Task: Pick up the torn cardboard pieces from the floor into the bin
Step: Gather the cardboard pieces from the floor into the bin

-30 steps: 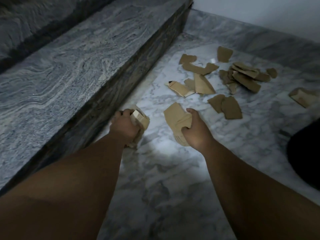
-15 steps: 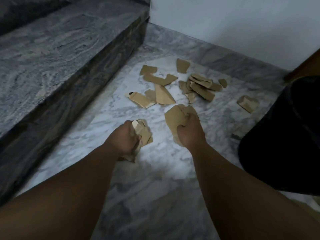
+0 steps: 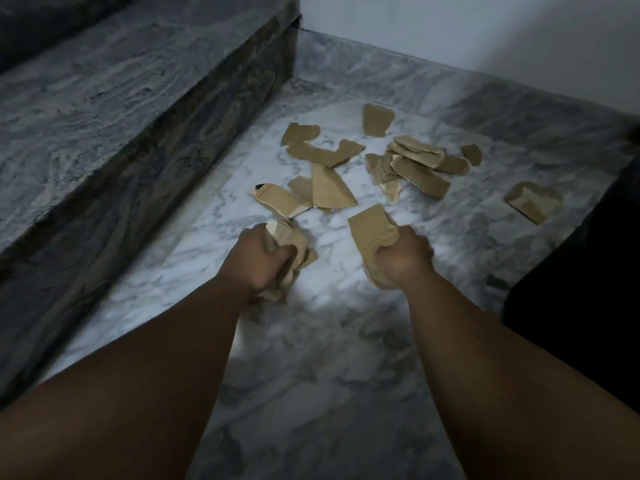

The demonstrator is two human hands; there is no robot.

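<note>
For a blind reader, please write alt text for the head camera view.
Both hands, left hand and right hand, grip torn cardboard above a marble floor. More cardboard pieces lie scattered ahead, a stone step at left.

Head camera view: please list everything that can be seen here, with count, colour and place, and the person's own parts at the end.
Torn brown cardboard pieces on the floor: more than ten, exact count unclear where they overlap, brown, scattered ahead of the hands.
Lone folded cardboard piece: one, brown, apart at the right, near the dark object.
Grey-white marble floor: one, under everything.
Dark grey stone step: one, along the left side.
Pale wall: one, at the back.
Black object, perhaps the bin: one, at the right edge, mostly cut off.
Left hand: closed on a crumpled cardboard bunch.
Right hand: closed on flat cardboard pieces.
</note>
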